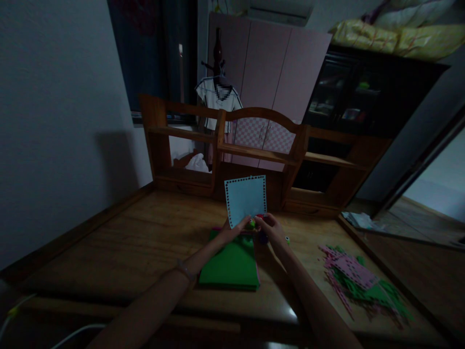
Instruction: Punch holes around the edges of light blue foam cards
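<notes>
Had scraps (354, 271) heaped at four o'clock from the hands, green sheets (230, 264) stacked at seven; gripped pale sheet (247, 196) at twelve with left hand (231, 232), holed along three edges, bottom unclear; pinched small red item (260, 216) with right hand (275, 233)

We see a dim room, its colours muted and cool. A small white glare shines near the front edge of the bench (145, 252), and a paler patch of light falls on the floor (417, 213) at the right. A soft-edged shadow darkens the left wall (61, 121). We lose detail in the black cabinet (378, 92), which sinks into near-darkness. Wide-angle distortion makes lines lean and stretch toward the edges. Fine detail around the fingers is soft, and a pixelated patch covers the hanging shirt's collar.
</notes>
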`<state>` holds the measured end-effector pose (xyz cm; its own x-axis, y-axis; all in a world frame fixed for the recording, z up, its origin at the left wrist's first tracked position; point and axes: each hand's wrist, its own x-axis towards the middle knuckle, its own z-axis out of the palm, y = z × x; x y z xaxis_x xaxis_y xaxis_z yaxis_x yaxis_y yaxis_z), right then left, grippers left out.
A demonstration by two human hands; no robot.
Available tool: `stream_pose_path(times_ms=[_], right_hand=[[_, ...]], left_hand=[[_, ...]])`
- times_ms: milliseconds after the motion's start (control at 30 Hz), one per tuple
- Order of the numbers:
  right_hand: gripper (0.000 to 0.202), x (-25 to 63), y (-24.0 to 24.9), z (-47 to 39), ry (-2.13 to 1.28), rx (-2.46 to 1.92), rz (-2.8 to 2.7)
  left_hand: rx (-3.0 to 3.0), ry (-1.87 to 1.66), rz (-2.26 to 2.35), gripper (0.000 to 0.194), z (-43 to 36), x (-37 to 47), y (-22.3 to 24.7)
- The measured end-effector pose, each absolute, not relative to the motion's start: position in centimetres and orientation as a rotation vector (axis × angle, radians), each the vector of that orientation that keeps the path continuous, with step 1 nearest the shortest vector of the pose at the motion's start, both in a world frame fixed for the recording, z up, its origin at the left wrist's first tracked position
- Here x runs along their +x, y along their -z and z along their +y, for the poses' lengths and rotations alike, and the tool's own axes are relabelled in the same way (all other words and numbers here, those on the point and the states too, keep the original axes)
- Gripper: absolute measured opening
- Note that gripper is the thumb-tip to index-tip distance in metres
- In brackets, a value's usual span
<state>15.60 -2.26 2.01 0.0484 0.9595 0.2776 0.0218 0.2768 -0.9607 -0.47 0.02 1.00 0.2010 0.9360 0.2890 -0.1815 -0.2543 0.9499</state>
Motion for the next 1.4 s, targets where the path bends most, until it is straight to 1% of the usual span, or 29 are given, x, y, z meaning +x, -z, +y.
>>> stream_pose_path(times_ms=[367,567,733,1100,1400], right_hand=[[0.031,15.6,-2.4,-2.4,-0.938,-1.027,-1.34],[0.03,15.5,-2.3,-2.1,-0.938,-1.009,-1.326],[0.032,15.4,-2.4,-2.4,-0.963,-1.002,-1.319],[0.034,15.1,-3.3,-3.2,-0.948,-1.03,-1.349],[0.038,15.0,-2.9,-2.9,-0.961,-1.035,-1.288]], left_hand=[[1.579,-1.297,0.924,0.039,0.6,-0.7,0.0],[1.603,-1.378,0.909,0.035,0.5,-0.5,-0.1],[1.629,-1.365,0.877,0.034,0.4,-0.4,-0.2],[1.642,-1.323,0.83,0.034,0.6,-0.4,-0.2],[1.603,-1.315,0.811,0.039,1.3,-0.4,0.9]])
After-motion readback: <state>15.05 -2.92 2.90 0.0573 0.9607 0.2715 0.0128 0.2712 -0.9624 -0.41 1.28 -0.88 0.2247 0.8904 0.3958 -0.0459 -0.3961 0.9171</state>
